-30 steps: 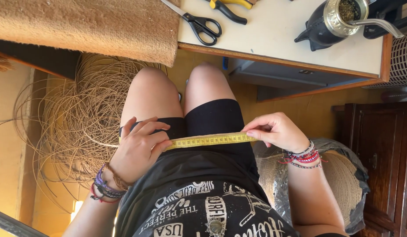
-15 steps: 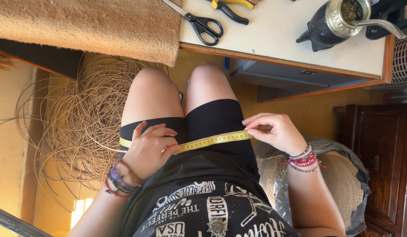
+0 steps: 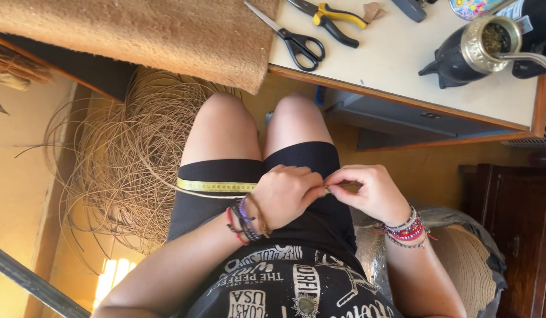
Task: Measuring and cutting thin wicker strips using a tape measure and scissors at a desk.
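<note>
Warm ochre workroom floor beneath a seated person. Over the lap, the left hand (image 3: pixel 285 197) and right hand (image 3: pixel 370 191) are meeting, pinching a yellow measuring tape (image 3: pixel 217 186) together with what appears to be a cane strand, presumably gauging it. Beyond the tape, coiled rattan (image 3: pixel 126 159); farther, scissors (image 3: pixel 296 36) on the table (image 3: pixel 396 65).

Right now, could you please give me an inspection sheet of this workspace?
Surface: white desk top with wooden edge, brown mat overhanging its left part.
Job's things: yellow tape measure across the lap, with a thin reed strand beside it.
Clutter: black scissors, yellow-handled pliers, dark gourd cup with metal straw.
Hands: left hand and right hand meet, fingers pinching tape and strand.
Cables: nothing seen.
Surroundings: coil of reed on the floor, dark wooden cabinet, woven seat.
</note>
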